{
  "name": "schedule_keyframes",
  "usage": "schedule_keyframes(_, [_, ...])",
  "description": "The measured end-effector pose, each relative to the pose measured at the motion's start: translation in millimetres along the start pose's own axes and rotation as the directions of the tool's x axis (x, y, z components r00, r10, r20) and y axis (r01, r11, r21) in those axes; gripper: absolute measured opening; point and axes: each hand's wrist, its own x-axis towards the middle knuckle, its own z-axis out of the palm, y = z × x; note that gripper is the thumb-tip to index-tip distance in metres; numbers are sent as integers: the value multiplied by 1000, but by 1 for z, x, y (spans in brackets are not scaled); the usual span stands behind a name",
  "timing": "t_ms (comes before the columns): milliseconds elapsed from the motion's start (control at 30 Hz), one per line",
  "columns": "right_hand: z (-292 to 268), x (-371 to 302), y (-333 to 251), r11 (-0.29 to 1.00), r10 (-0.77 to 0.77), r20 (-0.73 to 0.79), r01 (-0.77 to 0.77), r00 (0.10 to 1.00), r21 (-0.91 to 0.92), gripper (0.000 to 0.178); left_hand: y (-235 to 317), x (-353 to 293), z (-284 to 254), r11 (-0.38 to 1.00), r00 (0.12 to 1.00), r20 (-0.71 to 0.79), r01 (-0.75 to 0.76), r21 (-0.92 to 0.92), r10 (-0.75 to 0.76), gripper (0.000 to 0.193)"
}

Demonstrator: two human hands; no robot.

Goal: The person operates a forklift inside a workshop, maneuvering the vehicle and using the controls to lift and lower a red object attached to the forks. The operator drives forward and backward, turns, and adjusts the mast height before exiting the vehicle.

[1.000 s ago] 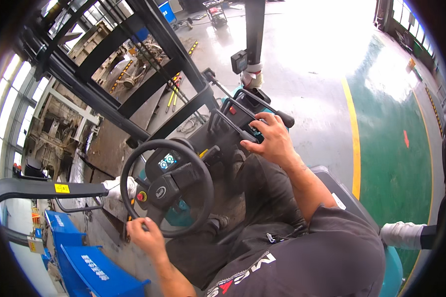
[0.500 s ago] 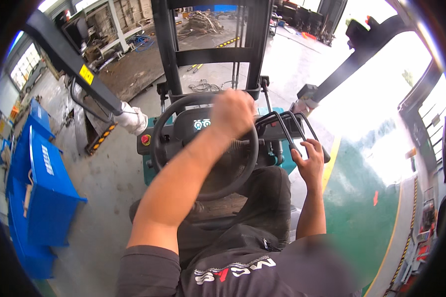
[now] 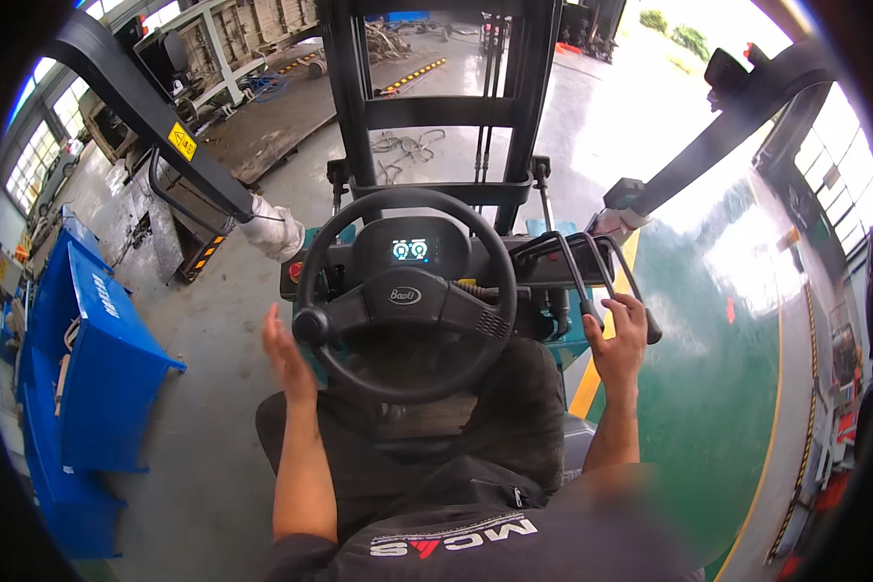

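Observation:
I sit at a forklift's black steering wheel (image 3: 390, 299). My left hand (image 3: 289, 359) is off the wheel, fingers stretched out, just left of the round spinner knob (image 3: 310, 327) on the rim. It holds nothing. To the right of the wheel, my right hand (image 3: 621, 339) has its fingers curled around a black control lever (image 3: 586, 296), one of several bent levers side by side. Its thumb lies near the lever's grip end. Behind the wheel, a lit dashboard display (image 3: 409, 250) shows two round gauges.
Ahead rises the black mast (image 3: 349, 107), with a tangled rope (image 3: 404, 150) on the floor beyond it. Blue metal bins (image 3: 112, 359) stand at the left. A red button (image 3: 295, 272) sits left of the dashboard. A yellow line (image 3: 586, 388) edges the green floor at the right.
My left hand has come from the wheel's upper right down to its left side, and off the rim. My right hand stays at the levers. The surroundings have shifted in view.

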Motion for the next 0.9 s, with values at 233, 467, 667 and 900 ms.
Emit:
schedule_keyframes(233, [7,14,-29,1000,6,-4,-5,1000,4,45,-96,101,23,981,971,208,149,-123,-121,62])
schedule_keyframes(467, [7,19,-59,997,33,-14,-34,999,-68,51,-84,147,27,630,810,394,586,-509,-435,62])
schedule_keyframes(667, [18,23,-84,989,55,-24,-58,998,-136,48,-194,232,47,770,748,362,628,-111,-557,62])
schedule_keyframes(900, [29,29,-82,984,51,9,-48,999,-171,48,-241,329,138,710,578,452,673,208,-680,66])
